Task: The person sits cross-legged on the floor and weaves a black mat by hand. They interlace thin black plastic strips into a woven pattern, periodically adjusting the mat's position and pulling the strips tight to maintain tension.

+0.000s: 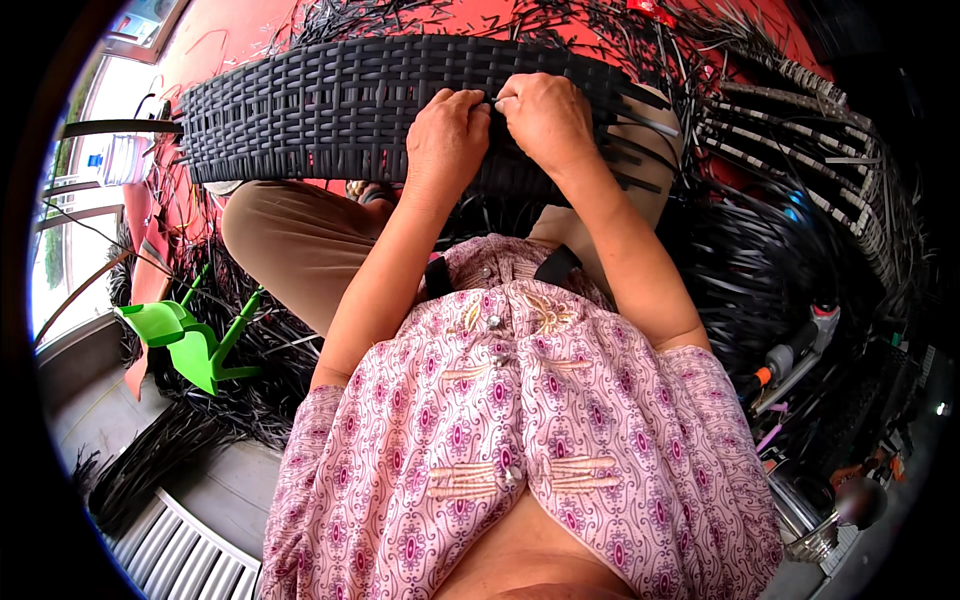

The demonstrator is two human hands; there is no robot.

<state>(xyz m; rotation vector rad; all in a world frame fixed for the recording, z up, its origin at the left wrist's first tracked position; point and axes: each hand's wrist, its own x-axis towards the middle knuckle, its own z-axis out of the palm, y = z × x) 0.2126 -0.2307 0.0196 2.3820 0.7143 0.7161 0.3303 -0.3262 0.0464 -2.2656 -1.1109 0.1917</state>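
As a black woven wicker panel (300,115) spans your bent legs (290,235), your left hand (447,138) and right hand (548,118) sit close together on it, fingers curled; what they grip cannot be told.

Red floor (215,45) beyond the fingers (462,98), bright window (92,238) with greenery outside to their left, pale grey flooring (236,492) and white slatted panel (186,553) back and left of them
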